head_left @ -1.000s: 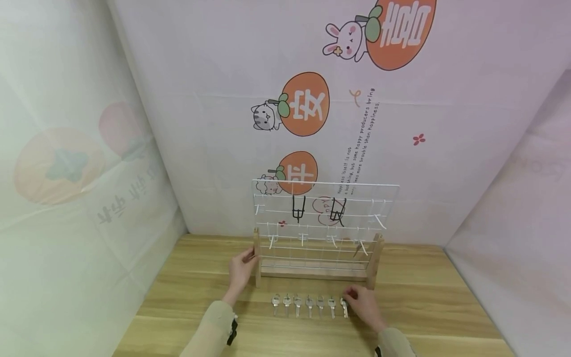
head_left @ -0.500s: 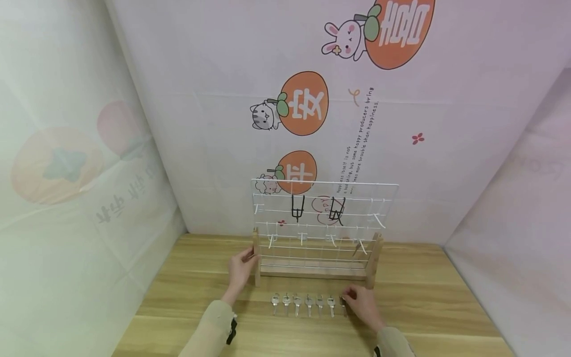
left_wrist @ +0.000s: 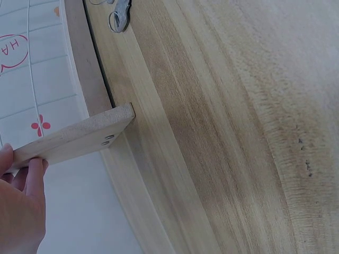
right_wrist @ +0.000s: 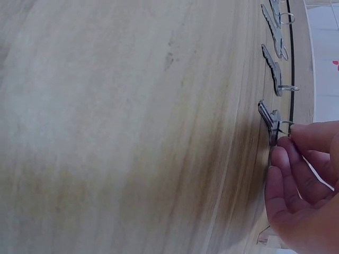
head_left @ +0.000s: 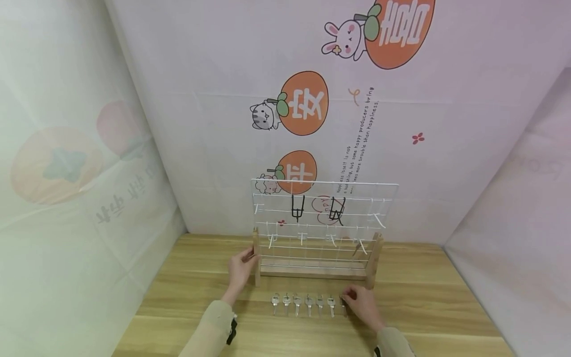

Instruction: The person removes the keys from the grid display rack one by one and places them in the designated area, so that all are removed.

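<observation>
My left hand (head_left: 241,270) grips the left wooden post (left_wrist: 87,135) of a display rack, thumb on one side and fingers on the other. The rack holds an upright white wire grid (head_left: 325,183) with several white hooks (head_left: 302,239) and two black hooks (head_left: 297,208). In front of it, my right hand (head_left: 363,303) pinches the small ring of the rightmost key (right_wrist: 272,127) between thumb and index finger. This key looks dark in the head view. Several silver keys (head_left: 309,303), each with a ring, lie in a row to its left.
The rack's right wooden post (head_left: 374,260) stands close behind my right hand. A wood-grain tabletop (head_left: 285,339) lies under everything. Printed white cloth (head_left: 214,148) rises behind the rack, with more cloth (head_left: 67,248) at both sides.
The rightmost key has turned from bright to dark in the head view, as if tilted slightly. Both hands stay in nearly the same place.
</observation>
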Available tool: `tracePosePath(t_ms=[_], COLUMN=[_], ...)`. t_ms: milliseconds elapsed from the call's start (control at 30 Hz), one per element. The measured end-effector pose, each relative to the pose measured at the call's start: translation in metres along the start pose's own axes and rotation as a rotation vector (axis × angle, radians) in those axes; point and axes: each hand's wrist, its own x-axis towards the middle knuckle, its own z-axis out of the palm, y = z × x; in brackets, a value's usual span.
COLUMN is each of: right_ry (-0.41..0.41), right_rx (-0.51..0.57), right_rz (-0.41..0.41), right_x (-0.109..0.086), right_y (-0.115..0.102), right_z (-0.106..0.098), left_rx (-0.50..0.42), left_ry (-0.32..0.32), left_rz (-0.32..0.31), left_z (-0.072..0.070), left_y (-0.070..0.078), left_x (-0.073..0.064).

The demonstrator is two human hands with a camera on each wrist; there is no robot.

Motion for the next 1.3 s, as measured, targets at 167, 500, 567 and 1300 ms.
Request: tracePosePath(t_ms=[167, 500, 567, 1300], right_ry=[0.001, -0.027, 0.000, 0.120], right_rx=[0.005, 0.095, 0.101, 0.124], right_rz=[0.013, 0.097, 0.070, 0.054], right_x=[-0.001, -0.003, -0.002, 0.024], right_y=[0.001, -0.006, -0.007, -0.032], right_z=[-0.002, -0.018, -0.021, -0.070], left_rx=[-0.003, 0.015, 0.011, -0.032], left_ry=[-0.003, 0.011, 0.011, 0.025], left_rz=[0.010, 0.024, 0.026, 0.017], left_z=[0.000, 0.000, 0.001, 0.002], left_y=[0.000, 0.001, 0.001, -0.004], left_x=[0.000, 0.000, 0.000, 0.000])
